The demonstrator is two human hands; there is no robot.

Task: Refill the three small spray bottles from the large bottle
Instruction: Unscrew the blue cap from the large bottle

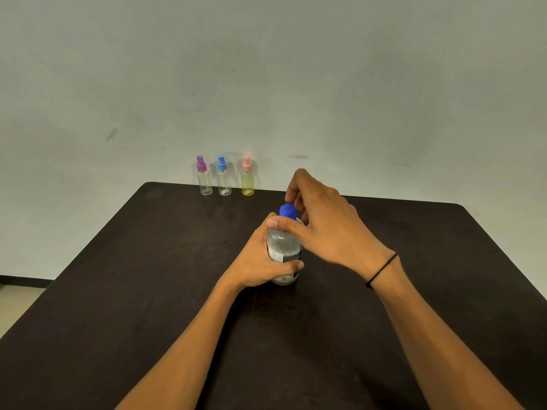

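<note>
View from the head camera, read left to right and placed relative to the large bottle (pixel 284 250), which stood upright near the middle of the dark table (pixel 118 306). Well beyond the large bottle and to its left, along the table's far edge against the wall, three small spray bottles stood in a row: the purple-capped bottle (pixel 204 176), the blue-capped bottle (pixel 223 176) and the pink-capped bottle (pixel 247 178), the last with a yellow-tinted body. All three kept their spray heads on. The first two looked clear and empty or nearly so; whether the tinted one held liquid could not be told. The left hand (pixel 260 261) was curled closed around the body of the large bottle, thumb across its front, steadying it on the table. The bottle's blue cap (pixel 287 211) sat on its neck. The right hand (pixel 322 220) arched over the top of the large bottle, fingers partly curled round the cap's far side and thumb laid across the bottle's shoulder just below it; whether the fingers actually pinched the cap could not be told.

Judged progress: the task stood at its opening step, uncapping the large bottle. Still to do were opening, filling and reclosing each of the three small bottles.
</note>
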